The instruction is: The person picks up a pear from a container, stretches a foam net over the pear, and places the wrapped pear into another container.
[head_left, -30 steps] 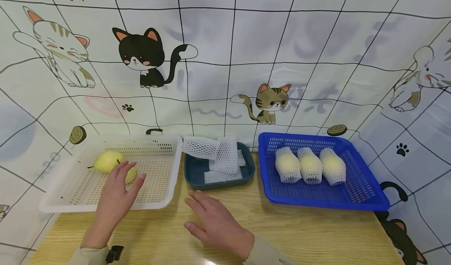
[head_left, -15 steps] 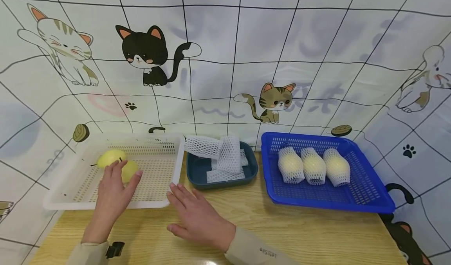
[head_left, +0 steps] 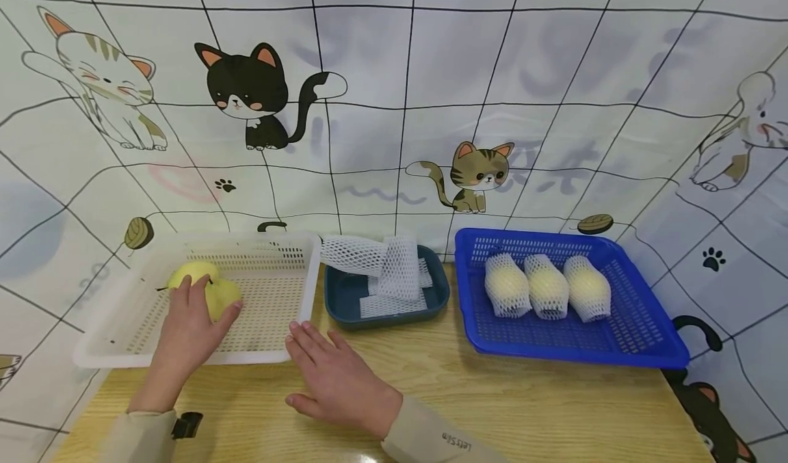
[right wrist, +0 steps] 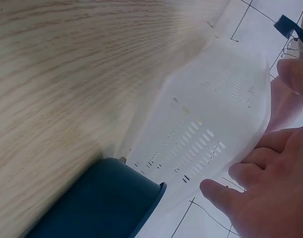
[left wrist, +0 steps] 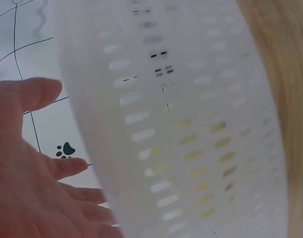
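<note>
- Our left hand [head_left: 191, 329] reaches over the front rim of the white basket [head_left: 265, 358], thumb parted from the fingers; we cannot tell whether it touches either pear.
- Two pears lie in that basket: the left pear [head_left: 192, 271], partly covered by our fingertips, and the right pear [head_left: 226, 297], its lower left side behind our hand.
- The left wrist view looks at the basket's outer wall, so we get the fruit only as yellow through the slots.
- Our right hand [head_left: 345, 381] is held flat and holds nothing, fingertips at the basket's near right corner; contact there is unclear.
- Foam nets [head_left: 399, 271] overlap in the teal tray [head_left: 386, 321], which the right wrist view cuts off.
- Netting veils three wrapped fruits [head_left: 546, 286] in the blue basket [head_left: 572, 357].
- The frame's lower edge crops both our sleeves and the desk [head_left: 492, 408].
</note>
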The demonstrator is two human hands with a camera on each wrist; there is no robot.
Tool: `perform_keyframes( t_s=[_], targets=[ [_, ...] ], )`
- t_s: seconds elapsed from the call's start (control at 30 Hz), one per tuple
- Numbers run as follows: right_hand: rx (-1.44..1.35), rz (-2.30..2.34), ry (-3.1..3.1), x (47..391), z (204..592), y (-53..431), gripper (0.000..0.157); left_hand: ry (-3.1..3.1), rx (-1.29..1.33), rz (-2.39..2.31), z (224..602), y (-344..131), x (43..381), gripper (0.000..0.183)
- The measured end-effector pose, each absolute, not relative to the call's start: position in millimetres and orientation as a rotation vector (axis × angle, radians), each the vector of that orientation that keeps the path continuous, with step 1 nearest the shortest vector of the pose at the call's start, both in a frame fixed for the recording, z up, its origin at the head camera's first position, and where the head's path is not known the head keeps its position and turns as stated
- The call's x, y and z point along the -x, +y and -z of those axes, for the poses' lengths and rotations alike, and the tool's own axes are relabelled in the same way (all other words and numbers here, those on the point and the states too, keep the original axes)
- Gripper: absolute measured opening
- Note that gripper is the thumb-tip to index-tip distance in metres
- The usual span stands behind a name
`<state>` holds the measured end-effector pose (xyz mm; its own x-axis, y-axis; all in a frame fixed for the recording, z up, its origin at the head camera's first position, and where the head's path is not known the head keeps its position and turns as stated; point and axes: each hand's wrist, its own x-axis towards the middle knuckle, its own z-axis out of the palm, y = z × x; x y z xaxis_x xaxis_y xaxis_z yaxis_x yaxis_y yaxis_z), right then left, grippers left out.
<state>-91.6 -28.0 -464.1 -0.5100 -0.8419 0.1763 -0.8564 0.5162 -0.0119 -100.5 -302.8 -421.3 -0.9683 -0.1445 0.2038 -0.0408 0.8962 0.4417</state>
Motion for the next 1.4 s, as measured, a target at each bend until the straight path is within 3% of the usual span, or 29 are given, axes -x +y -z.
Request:
perform_keyframes(
  t_s=[0.4, 0.73, 1.13, 1.4],
  targets=[
    [-1.478, -0.12, -2.645, 92, 462, -31, 0.08, -3.115, -0.061, 0.367, 384, -334, 120, 0.085],
    [-1.484, -0.116, -2.673, 94, 463, -31, 0.081, -3.202, 0.103, 0.241, 384, -359, 149, 0.096],
    [-1.474, -0.1, -2.659, 93, 463, -30, 0.081, -3.292, 0.369, 0.16, 406, -368, 181, 0.09],
    [-1.468, -0.102, -2.668, 92, 462, -31, 0.081, -3.301, 0.479, 0.092, 420, -367, 184, 0.071]
  ],
)
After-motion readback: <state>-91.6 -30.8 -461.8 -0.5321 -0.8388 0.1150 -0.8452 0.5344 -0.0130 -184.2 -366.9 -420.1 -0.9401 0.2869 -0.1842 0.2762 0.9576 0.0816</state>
